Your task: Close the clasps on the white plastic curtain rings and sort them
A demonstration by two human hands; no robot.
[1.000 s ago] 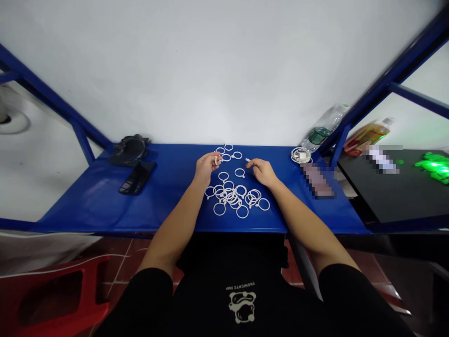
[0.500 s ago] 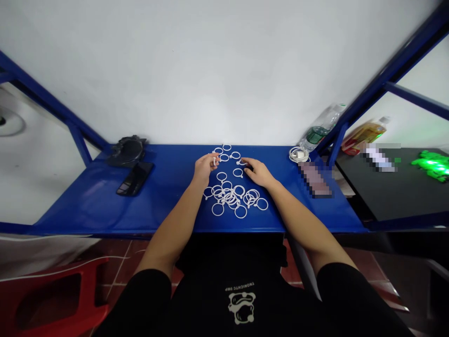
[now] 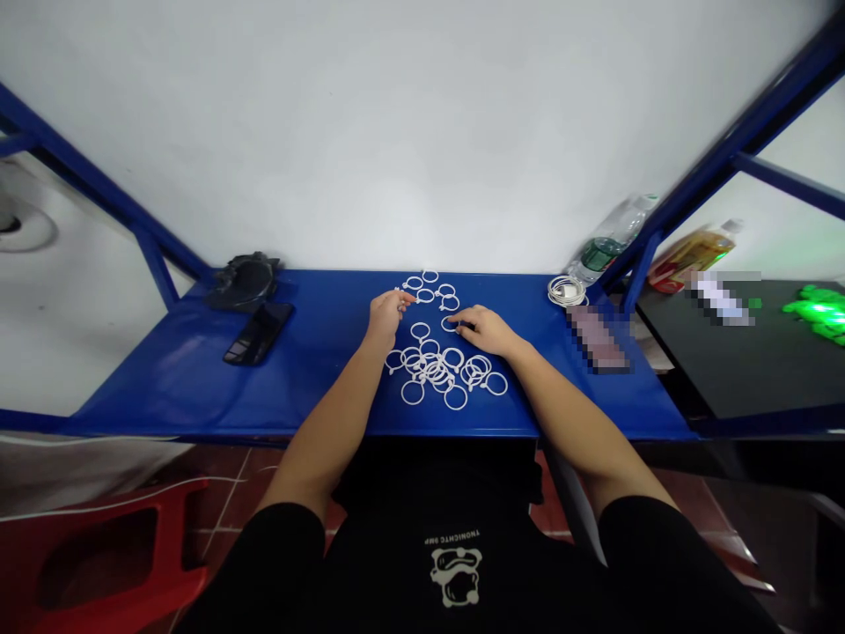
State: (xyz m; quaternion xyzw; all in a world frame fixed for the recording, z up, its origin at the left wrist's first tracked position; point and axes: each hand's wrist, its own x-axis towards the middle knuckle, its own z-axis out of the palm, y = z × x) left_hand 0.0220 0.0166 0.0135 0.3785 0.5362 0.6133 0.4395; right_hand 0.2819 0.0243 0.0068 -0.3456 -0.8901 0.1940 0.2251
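Note:
Several white plastic rings lie in a heap [image 3: 444,370] on the blue table [image 3: 317,370], and a smaller group of rings [image 3: 430,289] lies farther back. My left hand [image 3: 385,317] rests beside the far group with its fingertips pinched on a small white ring. My right hand [image 3: 483,331] lies on the table with its fingers curled over a single ring [image 3: 450,324], fingertips touching it.
A black phone [image 3: 259,333] and a dark bundle [image 3: 244,280] lie at the left back. At the right back lie a coiled white cable [image 3: 565,291] and a clear bottle [image 3: 607,238]. A red stool [image 3: 99,563] stands below left. A black table [image 3: 745,361] adjoins on the right.
My right hand has come down from the far group of rings and now lies over the single ring nearer me. My left hand has stayed at the far group, fingertips still pinched.

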